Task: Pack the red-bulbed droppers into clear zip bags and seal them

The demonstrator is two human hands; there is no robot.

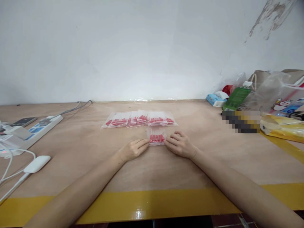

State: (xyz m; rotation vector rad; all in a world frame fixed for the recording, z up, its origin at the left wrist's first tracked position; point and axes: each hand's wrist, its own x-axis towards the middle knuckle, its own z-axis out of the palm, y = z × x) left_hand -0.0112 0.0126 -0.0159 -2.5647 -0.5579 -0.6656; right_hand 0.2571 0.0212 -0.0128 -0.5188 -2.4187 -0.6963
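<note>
A small clear plastic bag (157, 139) with several red pieces in a row lies flat on the table in front of me. My left hand (136, 148) touches its left edge, fingers pressed together at the bag's side. At the right edge, my right hand (180, 144) has its fingers curled and closed on the bag. Just beyond lies a row of overlapping clear bags (139, 119), also with red pieces inside. What exactly the red pieces are is too small to make out.
A white power strip (45, 128) with plugs and cables, a phone (23, 122) and a white adapter (37, 163) lie on the left. On the right are a tissue pack (215, 100), a green bottle (238, 96), plastic bags (266, 91) and a yellow package (285, 128). Yellow tape (152, 204) runs along the front edge.
</note>
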